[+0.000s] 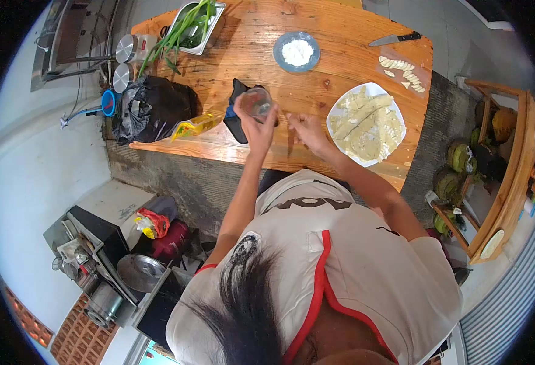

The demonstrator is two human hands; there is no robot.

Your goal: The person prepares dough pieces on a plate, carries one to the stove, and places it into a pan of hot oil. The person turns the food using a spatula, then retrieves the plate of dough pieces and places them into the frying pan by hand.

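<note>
My left hand [259,126] is wrapped around a clear drinking glass [256,102] above the near side of the wooden table. My right hand [307,130] is just right of the glass, its fingers curled together. Anything between those fingers is too small to make out. Behind the glass lies a black and blue cloth-like item [236,125]. To the right of my right hand sits a white plate [333,119] holding pale, flour-dusted flat pieces. Farther back stands a grey-blue plate [280,56] with a mound of white powder [297,53].
On the table [249,36] are a knife [395,39], sliced pale pieces [404,70], a metal tray [214,24] with green stalks, a black plastic bag [158,103] and a yellow oil pouch [195,126]. A wooden rack [511,182] stands to the right.
</note>
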